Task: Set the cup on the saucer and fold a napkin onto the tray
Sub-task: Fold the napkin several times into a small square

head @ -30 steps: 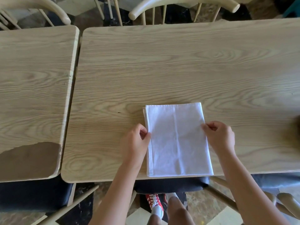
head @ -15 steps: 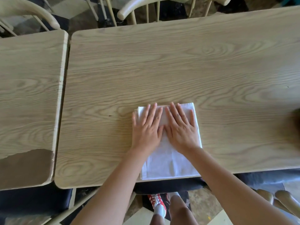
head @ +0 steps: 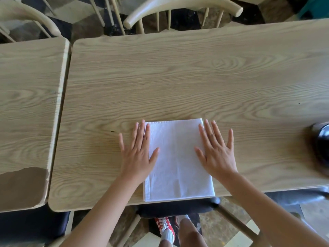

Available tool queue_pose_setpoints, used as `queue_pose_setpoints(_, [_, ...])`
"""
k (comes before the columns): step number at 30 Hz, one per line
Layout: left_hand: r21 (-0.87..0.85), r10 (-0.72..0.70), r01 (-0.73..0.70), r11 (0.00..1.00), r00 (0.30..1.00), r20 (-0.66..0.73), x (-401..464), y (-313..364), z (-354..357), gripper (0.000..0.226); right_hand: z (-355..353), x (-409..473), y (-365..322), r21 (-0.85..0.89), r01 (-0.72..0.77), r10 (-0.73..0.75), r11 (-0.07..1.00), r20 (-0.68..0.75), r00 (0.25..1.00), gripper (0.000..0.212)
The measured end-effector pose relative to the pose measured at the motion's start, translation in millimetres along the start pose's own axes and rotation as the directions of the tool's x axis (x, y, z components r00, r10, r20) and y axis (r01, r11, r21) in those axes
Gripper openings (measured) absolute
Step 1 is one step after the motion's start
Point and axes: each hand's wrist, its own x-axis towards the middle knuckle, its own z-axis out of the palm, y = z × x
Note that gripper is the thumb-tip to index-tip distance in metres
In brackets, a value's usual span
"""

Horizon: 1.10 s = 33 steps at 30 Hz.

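Both hands have slid outward from the centre of the napkin (head: 179,157) to its side edges since half a second ago.

Left hand (head: 138,154) lies flat, fingers spread, with palm on the table (head: 178,77) and thumb and index finger overlapping the napkin's left edge. Right hand (head: 216,152) lies flat, fingers spread, across the right edge. Neither hand grips anything. The white napkin sits folded into an upright rectangle at the near edge of the table, its lower hem level with that edge. A dark rounded object (head: 323,139) at the right border is cut off by the frame and blurred; its identity cannot be determined. A second table (head: 30,104) adjoins on the left, with a worn brown patch at its near corner. Chair backs (head: 178,8) show beyond the far edge.
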Motion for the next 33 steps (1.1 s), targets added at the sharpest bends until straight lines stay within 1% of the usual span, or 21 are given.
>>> queue_pose_setpoints(1, [-0.009,0.072,-0.072,0.997,0.997,-0.033,-11,4,-2,0.068,-1,-14,-3,0.006,0.048,-0.048,0.999,-0.012,0.999,0.066])
queue_pose_setpoints(2, [-0.01,0.176,-0.177,0.984,0.983,-0.048,-26,8,-2,0.067,1,-29,-6,0.006,0.116,-0.116,0.993,-0.011,0.993,0.066])
queue_pose_setpoints(4, [0.023,0.363,-0.363,0.931,0.932,0.005,-53,19,5,0.067,7,-57,-12,-0.007,0.252,-0.252,0.968,0.026,0.968,0.066])
queue_pose_setpoints(5, [0.042,0.403,-0.405,0.913,0.913,0.056,-63,23,9,0.067,11,-67,-15,-0.02,0.292,-0.29,0.956,0.053,0.955,0.066])
queue_pose_setpoints(6, [0.061,0.405,-0.412,0.909,0.909,0.098,-70,24,13,0.068,13,-74,-16,-0.037,0.31,-0.306,0.95,0.081,0.948,0.067])
queue_pose_setpoints(9, [0.071,0.323,-0.341,0.937,0.927,0.189,-75,16,17,0.07,13,-78,-12,-0.076,0.302,-0.288,0.95,0.152,0.945,0.068])
queue_pose_setpoints(12, [0.063,0.291,-0.311,0.948,0.932,0.217,-81,2,16,0.072,10,-79,-2,-0.092,0.3,-0.28,0.949,0.184,0.942,0.072])
queue_pose_setpoints(17, [0.023,0.323,-0.339,0.941,0.914,0.246,-85,-10,12,0.082,8,-79,-2,-0.08,0.286,-0.266,0.955,0.203,0.942,0.077])
queue_pose_setpoints(20, [0.04,0.344,-0.366,0.93,0.902,0.26,-84,-13,9,0.09,9,-78,2,-0.115,0.34,-0.307,0.934,0.231,0.923,0.092])
queue_pose_setpoints(22, [0.063,0.368,-0.395,0.916,0.894,0.255,-83,-15,8,0.089,8,-77,7,-0.136,0.386,-0.349,0.913,0.234,0.907,0.096])
queue_pose_setpoints(24, [0.06,0.402,-0.426,0.903,0.885,0.235,-83,-18,7,0.086,8,-77,12,-0.151,0.44,-0.406,0.885,0.211,0.889,0.09])
queue_pose_setpoints(26, [0.047,0.447,-0.467,0.883,0.867,0.22,-83,-22,5,0.081,7,-77,18,-0.149,0.491,-0.467,0.859,0.166,0.868,0.079])
queue_pose_setpoints(30, [-0.001,0.53,-0.536,0.844,0.835,0.147,-80,-31,-2,0.063,0,-72,30,-0.05,0.553,-0.553,0.831,0.025,0.833,0.064])
queue_pose_setpoints(32, [-0.033,0.546,-0.545,0.837,0.831,0.106,-74,-34,-6,0.061,-4,-67,32,-0.024,0.577,-0.577,0.816,-0.017,0.816,0.059])
queue_pose_setpoints(33, [-0.051,0.546,-0.543,0.838,0.833,0.088,-70,-34,-7,0.062,-7,-64,31,-0.015,0.576,-0.576,0.818,-0.029,0.817,0.059])
